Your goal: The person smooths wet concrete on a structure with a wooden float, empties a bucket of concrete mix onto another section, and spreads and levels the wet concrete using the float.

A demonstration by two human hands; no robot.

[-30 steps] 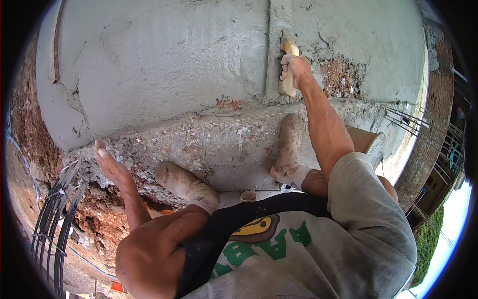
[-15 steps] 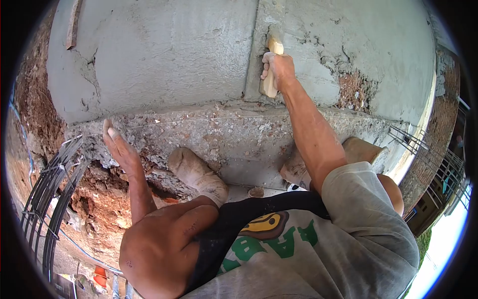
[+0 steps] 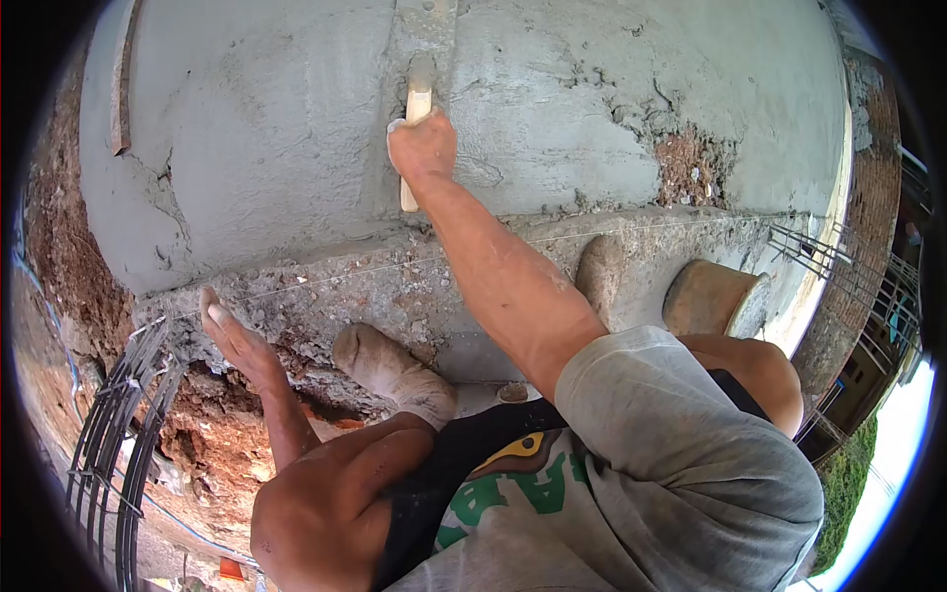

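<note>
My right hand (image 3: 424, 145) is closed around the pale wooden handle of a long plastering float (image 3: 424, 35). The float stands upright against the wet grey plaster (image 3: 296, 118) of the wall, its blade smeared with the same mix. Low on the left, my left hand (image 3: 237, 340) holds nothing; its fingers are stretched out, close to the rough ledge (image 3: 375, 271) at the wall's foot. A thin string (image 3: 513, 245) runs along that ledge.
Bundled steel bars (image 3: 113, 424) rise at the left, with more rods (image 3: 814, 261) at the right. A bucket-like container (image 3: 705, 296) stands right of my feet. Bare brick (image 3: 689, 168) shows through the plaster. A narrow strip (image 3: 123, 79) rests against the wall's upper left.
My right hand has moved left across the wall with the float, leaving smoother plaster to its right. The left hand has stayed nearly in place. More of the container is visible now.
</note>
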